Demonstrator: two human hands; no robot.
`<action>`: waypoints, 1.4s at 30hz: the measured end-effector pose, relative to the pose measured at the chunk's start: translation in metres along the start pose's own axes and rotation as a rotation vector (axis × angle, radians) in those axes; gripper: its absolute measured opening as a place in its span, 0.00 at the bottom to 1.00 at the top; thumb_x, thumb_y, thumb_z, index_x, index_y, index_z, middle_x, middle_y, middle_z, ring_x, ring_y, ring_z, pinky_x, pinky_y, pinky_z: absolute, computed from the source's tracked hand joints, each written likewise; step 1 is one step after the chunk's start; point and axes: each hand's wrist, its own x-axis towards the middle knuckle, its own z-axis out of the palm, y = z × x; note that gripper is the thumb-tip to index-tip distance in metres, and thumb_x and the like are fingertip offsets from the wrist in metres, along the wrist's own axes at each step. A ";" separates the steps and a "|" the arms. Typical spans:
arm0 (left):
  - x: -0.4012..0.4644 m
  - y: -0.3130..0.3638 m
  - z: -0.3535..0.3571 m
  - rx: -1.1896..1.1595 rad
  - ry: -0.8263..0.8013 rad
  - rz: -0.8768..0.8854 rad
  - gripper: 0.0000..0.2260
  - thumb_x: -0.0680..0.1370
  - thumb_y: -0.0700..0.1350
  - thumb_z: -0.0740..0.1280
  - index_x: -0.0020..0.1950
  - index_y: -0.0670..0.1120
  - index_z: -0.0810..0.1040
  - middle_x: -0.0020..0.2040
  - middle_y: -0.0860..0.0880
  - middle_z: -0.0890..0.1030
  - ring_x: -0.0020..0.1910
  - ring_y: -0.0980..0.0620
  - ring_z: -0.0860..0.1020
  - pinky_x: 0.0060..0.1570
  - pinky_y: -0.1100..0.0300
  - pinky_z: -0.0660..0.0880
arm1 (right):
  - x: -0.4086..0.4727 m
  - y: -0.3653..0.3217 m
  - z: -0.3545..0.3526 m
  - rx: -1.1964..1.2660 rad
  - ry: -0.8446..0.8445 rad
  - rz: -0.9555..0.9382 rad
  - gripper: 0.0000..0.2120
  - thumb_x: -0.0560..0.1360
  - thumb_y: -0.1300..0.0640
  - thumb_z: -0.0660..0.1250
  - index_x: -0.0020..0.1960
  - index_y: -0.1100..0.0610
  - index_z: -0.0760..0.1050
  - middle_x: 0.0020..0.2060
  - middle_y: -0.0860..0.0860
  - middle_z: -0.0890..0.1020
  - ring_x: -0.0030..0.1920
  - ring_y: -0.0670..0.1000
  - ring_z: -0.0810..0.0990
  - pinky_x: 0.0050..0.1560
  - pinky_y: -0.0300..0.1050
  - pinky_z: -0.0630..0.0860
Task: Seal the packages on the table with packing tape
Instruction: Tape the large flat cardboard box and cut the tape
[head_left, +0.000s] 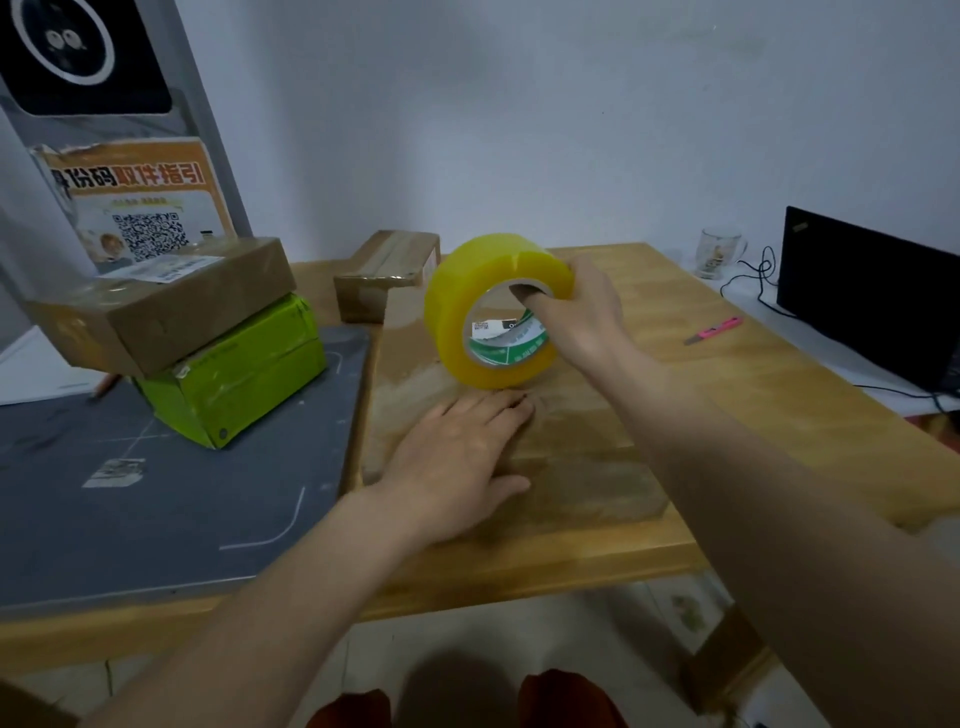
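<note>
A flat brown cardboard package (582, 467) lies on the wooden table (737, 395) in front of me. My left hand (457, 462) presses flat on its top with straight fingers. My right hand (576, 317) grips a large yellow roll of packing tape (467, 312), thumb hooked through the core, standing the roll on edge on the package just beyond my left fingertips. A shiny strip of tape runs along the package top under my left hand.
A brown box (171, 301) is stacked on a green box (244, 374) on a grey mat (130, 499) at the left. A small brown box (384, 275) stands at the back. A pink cutter (714, 330), a glass mug (719, 252) and a black laptop (872, 291) are at the right.
</note>
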 end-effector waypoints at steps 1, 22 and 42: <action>-0.009 -0.006 -0.004 -0.037 -0.026 0.021 0.35 0.76 0.62 0.65 0.79 0.55 0.55 0.79 0.57 0.57 0.76 0.56 0.53 0.73 0.61 0.49 | -0.001 -0.003 0.003 0.019 -0.022 -0.020 0.10 0.74 0.48 0.71 0.40 0.52 0.73 0.40 0.50 0.79 0.42 0.50 0.76 0.41 0.46 0.71; 0.005 0.007 -0.029 -0.470 -0.057 -0.277 0.06 0.80 0.42 0.65 0.49 0.53 0.70 0.50 0.53 0.73 0.57 0.50 0.68 0.53 0.59 0.66 | 0.008 0.007 0.035 0.195 -0.137 0.226 0.12 0.75 0.48 0.69 0.52 0.56 0.80 0.46 0.55 0.82 0.47 0.56 0.80 0.42 0.51 0.77; 0.009 -0.003 -0.040 -0.573 0.091 -0.315 0.05 0.72 0.42 0.76 0.38 0.52 0.84 0.39 0.59 0.83 0.44 0.63 0.78 0.45 0.74 0.72 | -0.001 0.010 0.035 0.255 -0.129 0.180 0.16 0.76 0.51 0.69 0.61 0.58 0.76 0.52 0.54 0.82 0.52 0.55 0.80 0.51 0.51 0.78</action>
